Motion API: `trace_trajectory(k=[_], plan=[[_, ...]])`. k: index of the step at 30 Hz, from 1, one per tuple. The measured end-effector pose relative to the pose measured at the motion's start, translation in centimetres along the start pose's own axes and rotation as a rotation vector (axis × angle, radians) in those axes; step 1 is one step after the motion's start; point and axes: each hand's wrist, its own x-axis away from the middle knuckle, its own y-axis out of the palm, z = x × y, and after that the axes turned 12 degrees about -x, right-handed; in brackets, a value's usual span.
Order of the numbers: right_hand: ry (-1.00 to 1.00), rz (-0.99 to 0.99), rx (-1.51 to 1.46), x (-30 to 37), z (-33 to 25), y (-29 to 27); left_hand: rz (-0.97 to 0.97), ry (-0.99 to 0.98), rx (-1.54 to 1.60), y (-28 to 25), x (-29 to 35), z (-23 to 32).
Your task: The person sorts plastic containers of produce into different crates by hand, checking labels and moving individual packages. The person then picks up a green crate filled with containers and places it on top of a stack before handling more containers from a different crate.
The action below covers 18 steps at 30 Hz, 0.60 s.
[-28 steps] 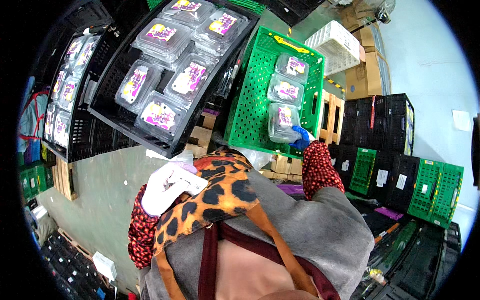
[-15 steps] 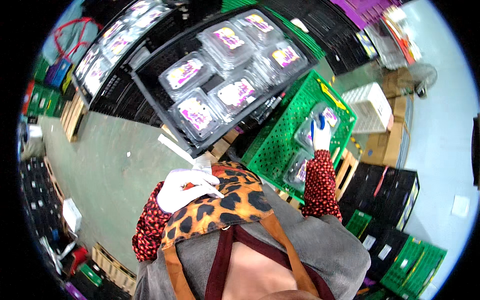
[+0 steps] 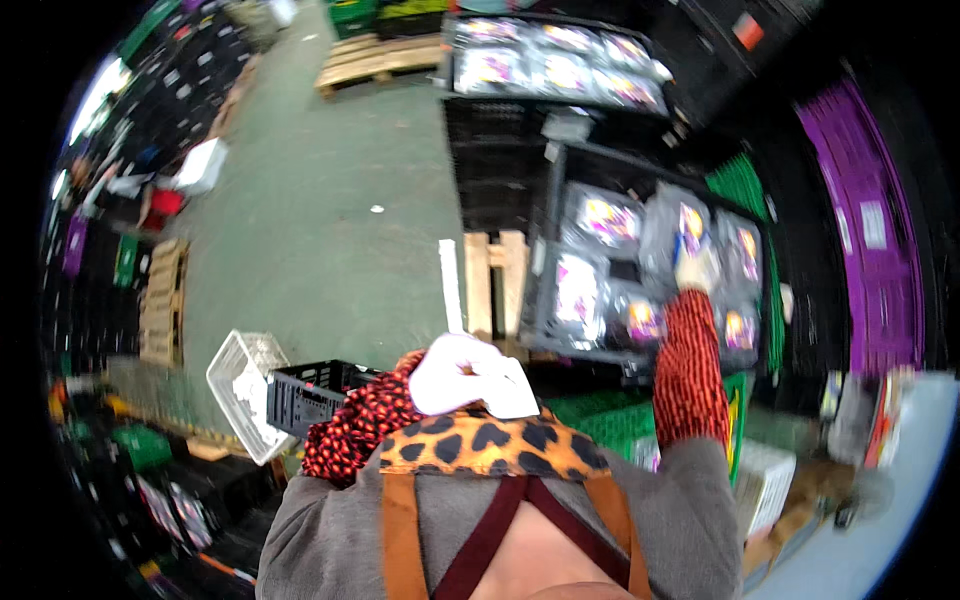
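Note:
My left hand (image 3: 462, 375), in a white glove, is closed in front of the leopard-print apron (image 3: 490, 445). It pinches a long white strip (image 3: 451, 285) that sticks up past the fingers, with a white flap by the fingertips. Reaching forward, my right hand (image 3: 697, 268), gloved with blue at the fingertips, grips a clear plastic clamshell (image 3: 662, 225) with a coloured label. That clamshell is among several others in a black crate (image 3: 540, 285). Blur smears the right fingers. Partly hidden below my right arm is a green crate (image 3: 600, 425).
Beyond stands a stack of black crates (image 3: 495, 150) topped with labelled clamshells. Wooden pallets (image 3: 380, 60) lie on the green floor. A white basket (image 3: 240, 400) and a small black crate (image 3: 305, 398) are at my left. Purple crates (image 3: 865, 235) rise at the right.
My right hand has moved from the clamshells in the green crate to one in the black crate. My view and body have turned right. The left hand still holds the white strip.

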Motion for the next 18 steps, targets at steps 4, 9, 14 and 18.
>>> trace_trajectory(k=[4, 9, 14, 18], plan=[[-0.04, -0.014, -0.809, -3.9, 7.9, 9.8, 0.006, -0.059, 0.13, 1.6, -3.2, -3.1], [0.687, -0.767, -1.708, 0.4, 4.0, 6.3, -0.055, 0.171, -0.104, 1.5, -2.9, -3.2], [0.769, -0.898, -1.773, -5.4, 11.5, 8.2, -0.207, 0.336, -0.007, 0.3, -3.5, -2.5], [-0.052, -1.002, -1.314, -2.5, 4.9, 5.6, -0.084, 0.254, 0.124, 0.4, -3.2, -3.0]])
